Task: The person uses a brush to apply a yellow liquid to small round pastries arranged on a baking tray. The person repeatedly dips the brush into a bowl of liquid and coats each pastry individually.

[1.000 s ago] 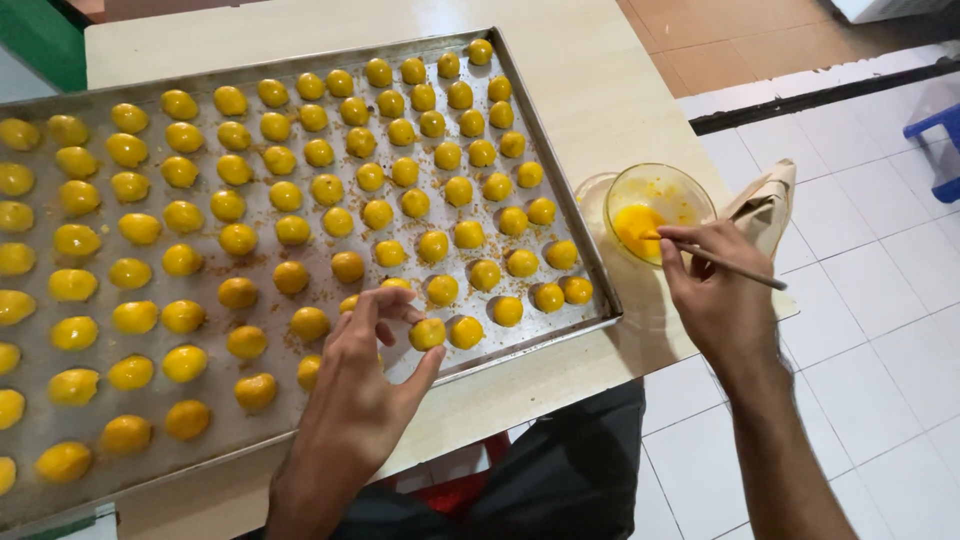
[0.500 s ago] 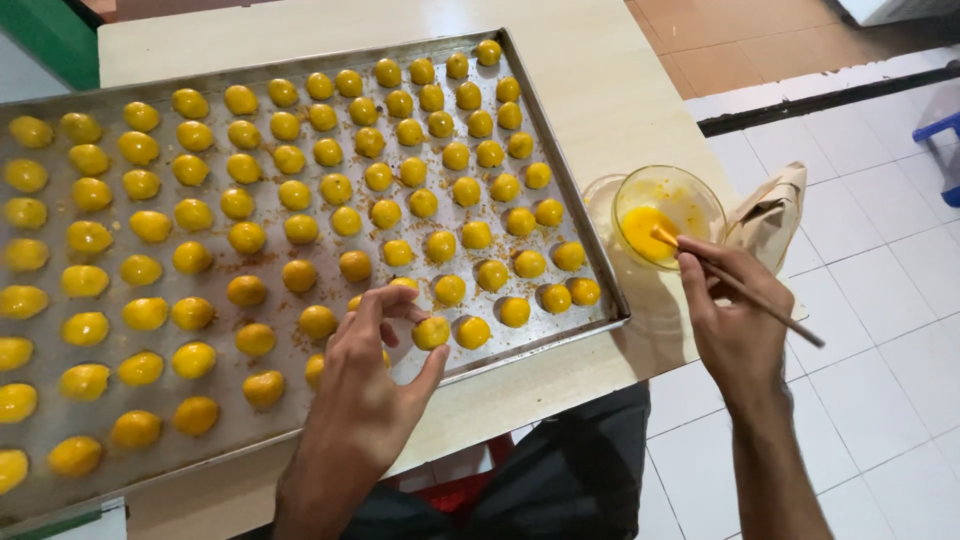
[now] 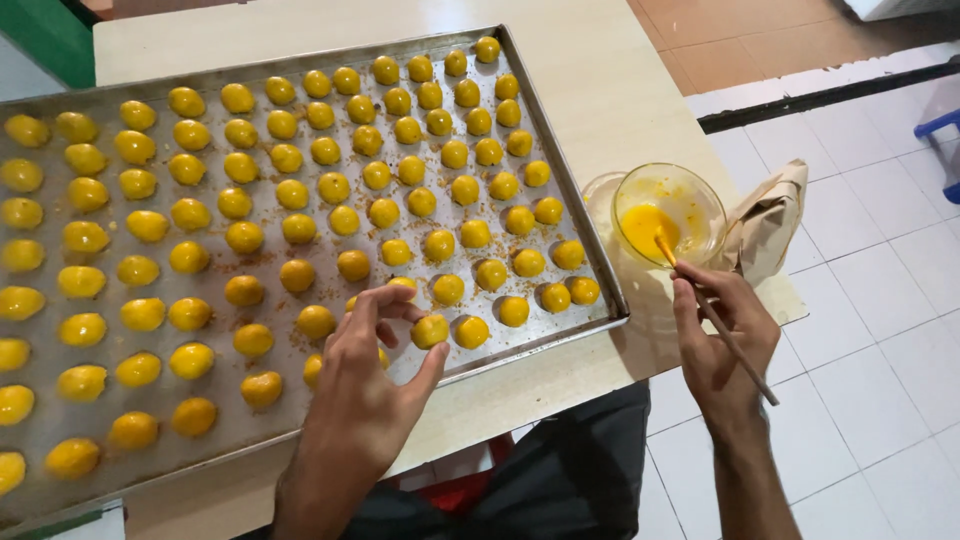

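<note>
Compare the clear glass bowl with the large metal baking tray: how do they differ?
The clear glass bowl is round and deep, holding yellow liquid; the large metal baking tray is flat, rectangular, carrying rows of yellow dough balls. The bowl is far smaller. Both rest on the beige table.

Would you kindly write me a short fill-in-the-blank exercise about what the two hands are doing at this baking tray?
1. The right hand dips a thin brush into a glass ____ of yellow liquid.
2. The left hand rests on the metal ____, fingers among the pastry balls.
3. The pastry balls are ____ in colour.

Missing words: bowl; tray; yellow
</note>
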